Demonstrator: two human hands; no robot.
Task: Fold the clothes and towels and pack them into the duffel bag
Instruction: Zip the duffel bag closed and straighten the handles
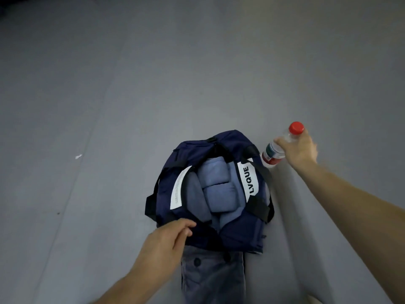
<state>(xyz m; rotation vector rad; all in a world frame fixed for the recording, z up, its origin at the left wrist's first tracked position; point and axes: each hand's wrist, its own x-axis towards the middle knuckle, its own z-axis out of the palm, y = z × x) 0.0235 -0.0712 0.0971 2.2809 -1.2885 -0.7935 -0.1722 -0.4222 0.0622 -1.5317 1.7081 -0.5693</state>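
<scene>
Centrally, open duffel bag [232, 236], left hand [164, 242] at rim, right hand [300, 150] gripping bottle [273, 152]

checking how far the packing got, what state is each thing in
duffel bag, unzipped, open on top
blue towels, folded, packed inside the bag
grey cloth, tucked in along the bag's left side
buttoned grey garment, outside, flat, far end hidden by the bag
water bottle, capped, tilted, in the grip of the right hand
left hand, at the bag's near rim, hold unclear
</scene>
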